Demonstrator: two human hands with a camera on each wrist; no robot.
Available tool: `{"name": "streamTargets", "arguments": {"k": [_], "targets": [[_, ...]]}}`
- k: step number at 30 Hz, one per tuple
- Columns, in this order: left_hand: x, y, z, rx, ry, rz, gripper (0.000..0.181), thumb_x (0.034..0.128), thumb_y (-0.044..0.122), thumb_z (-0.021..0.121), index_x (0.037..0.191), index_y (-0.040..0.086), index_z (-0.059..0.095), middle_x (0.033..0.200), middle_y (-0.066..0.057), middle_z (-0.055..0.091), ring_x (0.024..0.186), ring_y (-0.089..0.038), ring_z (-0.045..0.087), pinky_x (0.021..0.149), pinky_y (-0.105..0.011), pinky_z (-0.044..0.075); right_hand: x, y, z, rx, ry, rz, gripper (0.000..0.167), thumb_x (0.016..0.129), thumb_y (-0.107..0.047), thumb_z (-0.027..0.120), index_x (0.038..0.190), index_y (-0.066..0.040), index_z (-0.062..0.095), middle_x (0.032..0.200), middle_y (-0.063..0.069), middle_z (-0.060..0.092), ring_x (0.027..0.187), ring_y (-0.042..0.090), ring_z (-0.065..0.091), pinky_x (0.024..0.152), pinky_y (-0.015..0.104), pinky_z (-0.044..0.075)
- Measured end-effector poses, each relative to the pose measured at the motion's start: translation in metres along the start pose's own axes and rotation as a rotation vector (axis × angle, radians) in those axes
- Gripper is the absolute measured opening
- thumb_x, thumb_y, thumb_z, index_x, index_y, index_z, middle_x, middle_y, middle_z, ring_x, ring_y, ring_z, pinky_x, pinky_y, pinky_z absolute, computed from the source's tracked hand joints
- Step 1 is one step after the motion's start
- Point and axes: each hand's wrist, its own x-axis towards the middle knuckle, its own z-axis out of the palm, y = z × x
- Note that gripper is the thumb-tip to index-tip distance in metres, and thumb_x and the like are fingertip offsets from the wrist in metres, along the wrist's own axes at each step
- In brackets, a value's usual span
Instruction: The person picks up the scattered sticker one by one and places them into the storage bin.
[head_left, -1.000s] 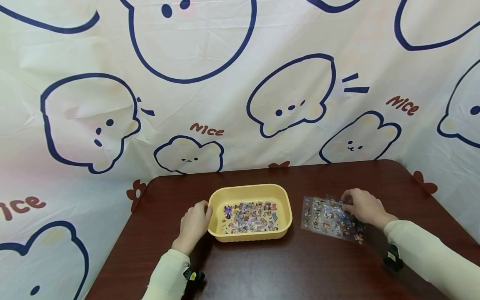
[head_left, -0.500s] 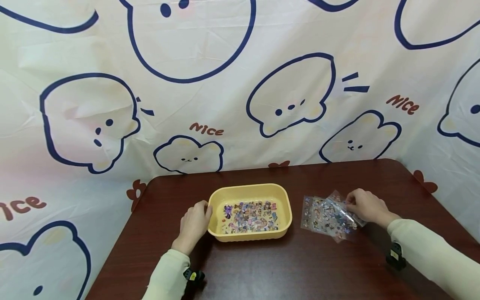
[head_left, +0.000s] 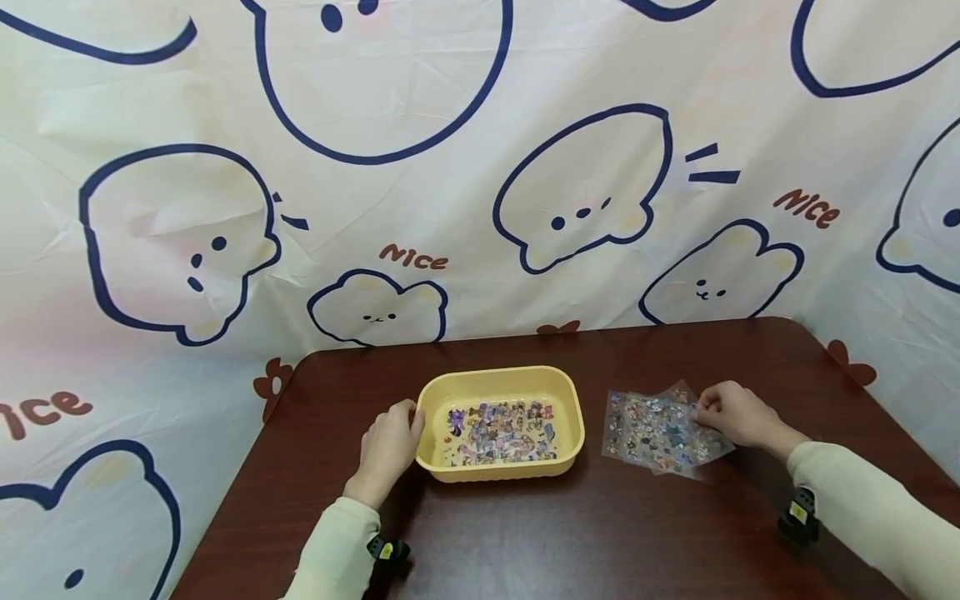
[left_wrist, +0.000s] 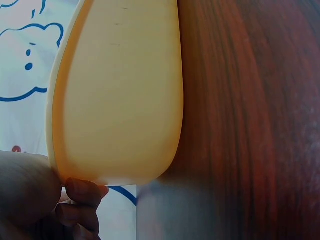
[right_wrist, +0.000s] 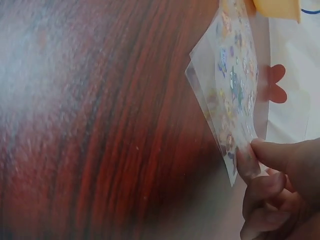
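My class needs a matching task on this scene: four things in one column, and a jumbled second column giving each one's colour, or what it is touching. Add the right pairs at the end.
Column one
1. left hand
2. right hand
3. tray
4. table

Column two
A. dark reddish brown
B. pinches the edge of a clear printed sheet
C. yellow, with small colourful figures inside
D. holds one end of the tray

Right pairs: 1-D, 2-B, 3-C, 4-A

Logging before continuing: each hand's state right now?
Left hand: closed, holding the yellow rectangular plastic basin by its left end.
Right hand: closed, pinching at least one clear, colourfully printed plastic sheet.
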Motion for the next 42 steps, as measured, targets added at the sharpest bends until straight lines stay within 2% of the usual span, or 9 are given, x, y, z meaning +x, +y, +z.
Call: {"name": "streamTargets", "arguments": {"k": [7, 14, 18, 24, 31, 39, 42], "targets": [[-0.001, -0.001, 0.0, 0.004, 0.001, 0.0, 0.029, 0.1021, 0.025, 0.057, 0.114, 0.002, 0.07, 0.097, -0.018, 0.075, 0.072, -0.029, 0.069, 0.06, -0.046, 0.051, -0.001, 0.006, 0.0, 0.127, 0.003, -0.066, 0.019, 0.099, -0.011, 0.062, 0.083, -0.003, 0.069, 0.058, -0.001, 0.057, 0.049, 0.006, 0.044, 0.049, 0.026, 0.039], [-0.001, 0.0, -0.002, -0.003, 0.0, 0.002, 0.03, 0.1023, 0.026, 0.057, 0.117, 0.002, 0.07, 0.099, -0.018, 0.075, 0.073, -0.029, 0.069, 0.061, -0.047, 0.051, -0.002, 0.004, -0.002, 0.221, -0.017, -0.028, 0.02, 0.1, -0.014, 0.061, 0.088, 0.0, 0.069, 0.058, -0.004, 0.053, 0.049, 0.005, 0.041, 0.048, 0.026, 0.038], [-0.001, 0.0, -0.002, -0.001, 0.003, -0.009, 0.03, 0.1022, 0.026, 0.057, 0.116, 0.003, 0.07, 0.1, -0.018, 0.075, 0.074, -0.029, 0.069, 0.063, -0.047, 0.051, -0.002, 0.001, -0.003, 0.244, -0.03, -0.009, 0.02, 0.1, -0.014, 0.061, 0.089, 0.001, 0.069, 0.058, -0.006, 0.048, 0.051, 0.006, 0.041, 0.049, 0.026, 0.039], [-0.001, 0.001, 0.0, 0.001, 0.001, -0.001, 0.03, 0.1022, 0.027, 0.057, 0.114, 0.003, 0.07, 0.097, -0.017, 0.075, 0.072, -0.028, 0.069, 0.061, -0.046, 0.051, -0.004, -0.004, -0.005, 0.251, -0.028, 0.024, 0.02, 0.101, -0.014, 0.059, 0.094, 0.001, 0.069, 0.064, -0.003, 0.056, 0.057, 0.008, 0.046, 0.052, 0.026, 0.04], [-0.002, 0.001, 0.0, 0.002, 0.014, -0.006, 0.026, 0.1014, 0.026, 0.058, 0.11, 0.004, 0.071, 0.095, -0.016, 0.075, 0.074, -0.031, 0.069, 0.062, -0.048, 0.051, -0.003, -0.008, -0.006, 0.255, -0.033, 0.025, 0.024, 0.102, -0.021, 0.061, 0.095, 0.0, 0.068, 0.065, -0.002, 0.054, 0.06, 0.009, 0.048, 0.054, 0.027, 0.04], [-0.002, 0.002, -0.001, 0.003, 0.013, -0.001, 0.028, 0.1017, 0.026, 0.058, 0.112, 0.003, 0.071, 0.096, -0.017, 0.075, 0.073, -0.031, 0.069, 0.062, -0.048, 0.051, -0.002, -0.015, -0.011, 0.293, -0.035, 0.022, 0.029, 0.103, -0.025, 0.059, 0.101, 0.003, 0.067, 0.074, 0.002, 0.066, 0.062, 0.009, 0.05, 0.055, 0.027, 0.041], [-0.002, 0.001, -0.001, 0.006, 0.016, -0.002, 0.028, 0.1017, 0.026, 0.057, 0.112, 0.003, 0.071, 0.096, -0.018, 0.075, 0.075, -0.032, 0.07, 0.063, -0.049, 0.052, -0.002, -0.019, -0.013, 0.301, -0.039, 0.02, 0.03, 0.104, -0.025, 0.058, 0.102, 0.003, 0.067, 0.073, 0.002, 0.065, 0.062, 0.01, 0.05, 0.055, 0.028, 0.042]]}}
